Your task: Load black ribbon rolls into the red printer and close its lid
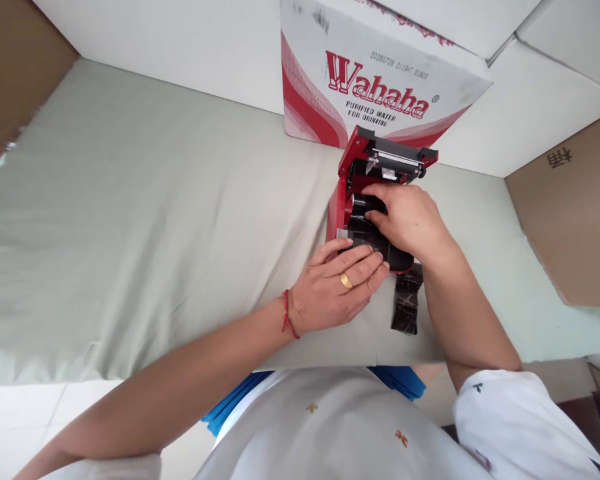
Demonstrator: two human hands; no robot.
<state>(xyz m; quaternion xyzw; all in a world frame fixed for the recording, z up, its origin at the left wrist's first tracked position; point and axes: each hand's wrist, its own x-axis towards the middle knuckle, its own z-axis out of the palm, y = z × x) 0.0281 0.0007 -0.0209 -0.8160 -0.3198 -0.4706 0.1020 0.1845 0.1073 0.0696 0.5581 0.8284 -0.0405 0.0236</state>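
Observation:
A small red label printer (353,157) stands with its lid open on a pale green cloth (130,220). My right hand (410,220) reaches into it, fingers curled around a black ribbon roll (361,205) inside. My left hand (337,287), wearing a gold ring and a red wrist string, rests against the printer's near side with its fingers pressed on the black ribbon (367,233). A loose strip of black ribbon (407,303) hangs out toward me, under my right forearm.
A white and red Wahaha water carton (375,80) stands right behind the printer. Brown cardboard (575,213) lies at the right, another brown board (15,73) at the far left. White wall panels run along the back. The cloth's front edge is close to my body.

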